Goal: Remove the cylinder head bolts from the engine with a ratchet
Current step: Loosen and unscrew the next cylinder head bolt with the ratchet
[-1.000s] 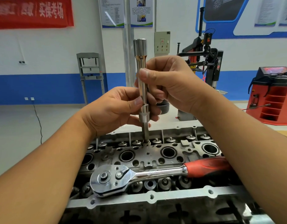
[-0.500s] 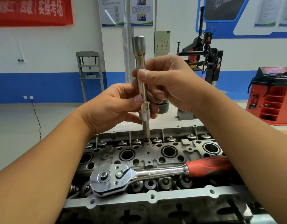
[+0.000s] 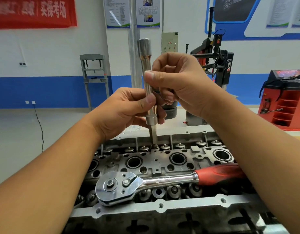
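Both your hands hold the extension bar upright over the cylinder head, with the ratchet lying free in front.

Your left hand (image 3: 127, 110) pinches the lower part of the extension bar (image 3: 148, 85) between thumb and curled fingers, just above its collar, and your right hand (image 3: 178, 81) wraps the shaft higher up, thumb pressed across it. The bar stands nearly upright, leaning slightly left at the top; its thin bit at the bottom sits on a bolt (image 3: 155, 146) near the far edge of the cylinder head (image 3: 156, 162), about midway along it. The ratchet (image 3: 162, 183) lies flat along the near edge of the head, neither hand touching it, its round chrome end to the left and its red handle running right under your right forearm.
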Tool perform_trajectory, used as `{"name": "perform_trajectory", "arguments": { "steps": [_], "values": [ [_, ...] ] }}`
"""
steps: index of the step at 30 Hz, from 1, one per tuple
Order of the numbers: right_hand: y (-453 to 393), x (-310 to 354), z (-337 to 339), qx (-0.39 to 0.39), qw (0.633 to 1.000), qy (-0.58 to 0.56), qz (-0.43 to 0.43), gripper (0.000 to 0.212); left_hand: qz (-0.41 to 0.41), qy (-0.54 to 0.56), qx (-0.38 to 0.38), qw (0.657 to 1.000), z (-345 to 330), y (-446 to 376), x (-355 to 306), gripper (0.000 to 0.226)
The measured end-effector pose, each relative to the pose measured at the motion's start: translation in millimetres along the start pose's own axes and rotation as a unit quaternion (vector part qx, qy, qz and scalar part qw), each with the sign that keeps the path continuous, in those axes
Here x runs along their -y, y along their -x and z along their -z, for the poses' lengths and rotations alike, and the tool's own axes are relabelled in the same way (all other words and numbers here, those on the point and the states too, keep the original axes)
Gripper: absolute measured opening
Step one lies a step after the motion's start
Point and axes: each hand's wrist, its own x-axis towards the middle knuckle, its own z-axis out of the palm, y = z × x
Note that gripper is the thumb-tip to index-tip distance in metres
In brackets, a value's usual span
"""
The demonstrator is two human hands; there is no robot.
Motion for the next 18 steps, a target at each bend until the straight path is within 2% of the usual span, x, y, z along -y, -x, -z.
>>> {"name": "perform_trajectory", "arguments": {
  "steps": [4, 9, 13, 15, 18],
  "values": [
    [-0.2, -1.1, -1.4, -0.030, 0.998, 0.049, 0.012, 0.025, 0.009, -0.015, -0.011, 1.000, 0.0, -0.7, 0.8, 0.029],
    [-0.6, 0.6, -5.0, -0.048, 0.996, 0.078, 0.015, 0.021, 0.024, -0.001, 0.018, 1.000, 3.3, 0.2, 1.9, 0.037],
    [1.6, 2.3, -7.1, -0.062, 0.993, 0.091, 0.029, 0.019, 0.033, 0.094, 0.040, 0.994, 4.3, -0.9, 2.8, 0.045],
    [2.3, 3.9, -8.2, -0.064, 0.994, 0.083, 0.026, 0.018, 0.023, 0.123, 0.044, 0.991, 3.7, -1.5, 3.0, 0.040],
    [1.6, 5.9, -8.0, -0.059, 0.995, 0.084, 0.021, 0.016, -0.002, 0.097, 0.026, 0.995, 2.3, -2.1, 4.5, 0.029]
  ]
}}
